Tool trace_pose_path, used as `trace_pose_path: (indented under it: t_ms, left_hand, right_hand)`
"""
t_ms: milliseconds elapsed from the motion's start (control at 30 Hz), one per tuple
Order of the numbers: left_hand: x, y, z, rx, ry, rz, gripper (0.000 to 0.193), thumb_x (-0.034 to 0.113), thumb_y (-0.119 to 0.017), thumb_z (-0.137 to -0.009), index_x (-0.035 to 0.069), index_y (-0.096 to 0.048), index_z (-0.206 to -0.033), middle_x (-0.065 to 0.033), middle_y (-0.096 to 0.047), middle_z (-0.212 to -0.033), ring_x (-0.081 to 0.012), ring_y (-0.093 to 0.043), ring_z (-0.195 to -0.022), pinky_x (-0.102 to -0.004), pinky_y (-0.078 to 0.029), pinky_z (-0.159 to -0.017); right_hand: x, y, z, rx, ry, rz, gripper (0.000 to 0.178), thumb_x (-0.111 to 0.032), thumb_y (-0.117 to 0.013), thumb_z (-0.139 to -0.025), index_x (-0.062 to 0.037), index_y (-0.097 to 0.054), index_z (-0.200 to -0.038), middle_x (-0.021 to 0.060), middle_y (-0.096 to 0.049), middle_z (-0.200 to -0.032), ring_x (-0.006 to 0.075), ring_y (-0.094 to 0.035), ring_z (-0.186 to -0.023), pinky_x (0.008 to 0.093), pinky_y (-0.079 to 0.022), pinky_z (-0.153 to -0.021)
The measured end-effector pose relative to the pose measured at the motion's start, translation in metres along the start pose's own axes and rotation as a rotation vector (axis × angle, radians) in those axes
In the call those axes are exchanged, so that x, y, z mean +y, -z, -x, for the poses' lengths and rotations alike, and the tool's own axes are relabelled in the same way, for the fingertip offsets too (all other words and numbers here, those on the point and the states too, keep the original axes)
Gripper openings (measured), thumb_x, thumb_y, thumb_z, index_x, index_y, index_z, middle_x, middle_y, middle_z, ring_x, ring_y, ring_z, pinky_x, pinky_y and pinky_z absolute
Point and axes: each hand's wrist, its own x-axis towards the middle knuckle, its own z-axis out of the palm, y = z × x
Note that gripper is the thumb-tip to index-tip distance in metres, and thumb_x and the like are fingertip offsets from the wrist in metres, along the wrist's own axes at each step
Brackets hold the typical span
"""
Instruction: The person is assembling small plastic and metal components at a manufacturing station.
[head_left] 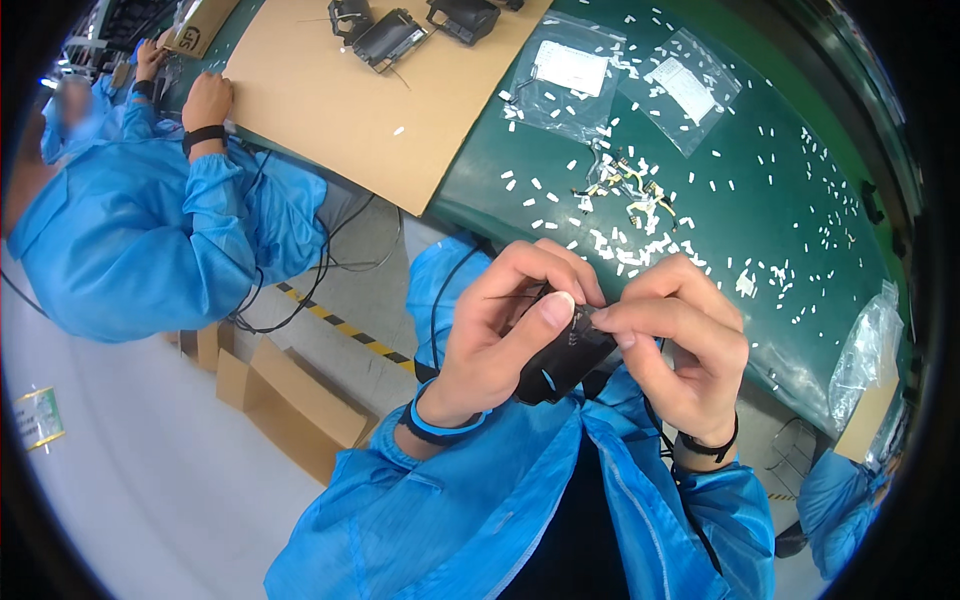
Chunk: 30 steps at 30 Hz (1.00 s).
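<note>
My left hand (492, 335) is wrapped round a black plastic housing (562, 362), held in front of my chest near the table edge. Its thumb and fingers grip the housing's upper part. Thumb and forefinger of my right hand (692, 335) are pinched together at the housing's upper right corner. Whatever lies between those fingertips is too small and covered to name. Just beyond my hands, a small tangle of yellow, white and black cables (632, 188) rests on the green table (735, 235), among many small white pieces (648, 246).
Two clear plastic bags with white labels (570, 68) lie at the back. On a cardboard sheet (340, 105) at left sit several black housings (390, 40). A co-worker in blue (140, 230) sits left, above an open carton (290, 400). Another clear bag (865, 350) lies right.
</note>
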Motion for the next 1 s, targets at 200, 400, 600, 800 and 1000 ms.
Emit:
trace_pose_path:
  t_ms: [200,400,600,800,1000]
  left_hand:
    - [-0.002,-0.003,0.000,0.045,0.006,-0.007,0.008,0.005,-0.051,-0.101,0.000,-0.053,-0.107,-0.0125,-0.057,-0.105,-0.0128,-0.056,-0.094,-0.0272,-0.047,-0.085]
    - [-0.002,-0.009,0.001,0.125,-0.012,-0.187,0.009,0.010,-0.050,-0.101,0.002,-0.052,-0.101,-0.0174,-0.060,-0.104,-0.0149,-0.057,-0.087,-0.0302,-0.049,-0.080]
    - [-0.007,-0.008,0.005,0.119,-0.106,-0.122,0.018,0.013,-0.058,-0.097,-0.001,-0.057,-0.108,-0.0192,-0.058,-0.113,-0.0204,-0.060,-0.100,-0.0343,-0.048,-0.090]
    - [-0.001,0.006,0.006,0.100,-0.121,-0.300,0.023,-0.005,-0.077,-0.078,-0.001,-0.070,-0.100,-0.0117,-0.056,-0.116,-0.0170,-0.054,-0.105,-0.0295,-0.044,-0.092]
    - [0.003,0.011,0.002,0.107,-0.151,-0.289,0.022,-0.003,-0.082,-0.072,0.002,-0.076,-0.092,-0.0087,-0.056,-0.114,-0.0139,-0.052,-0.094,-0.0262,-0.041,-0.082]
  right_hand:
    - [-0.001,-0.001,0.001,0.006,-0.019,0.065,0.028,0.013,-0.062,-0.072,-0.0008,-0.075,-0.093,0.0081,-0.060,-0.084,0.0168,-0.060,-0.068,0.0271,-0.046,-0.056]
    - [-0.005,-0.003,-0.001,0.022,0.015,0.093,0.027,0.012,-0.067,-0.072,0.0000,-0.072,-0.096,0.0086,-0.059,-0.085,0.0189,-0.060,-0.069,0.0291,-0.047,-0.058]
    - [0.000,-0.012,0.008,0.090,0.096,0.271,0.029,0.003,-0.081,-0.068,-0.0013,-0.072,-0.096,0.0098,-0.060,-0.087,0.0216,-0.061,-0.070,0.0317,-0.048,-0.058]
    - [-0.001,-0.007,0.010,0.087,0.214,0.380,0.031,0.001,-0.082,-0.065,-0.0043,-0.075,-0.095,0.0092,-0.060,-0.090,0.0204,-0.060,-0.071,0.0286,-0.044,-0.055]
    - [0.001,-0.011,0.005,0.174,0.326,0.426,0.034,-0.001,-0.085,-0.060,-0.0070,-0.078,-0.094,0.0088,-0.061,-0.096,0.0196,-0.060,-0.072,0.0276,-0.046,-0.056]
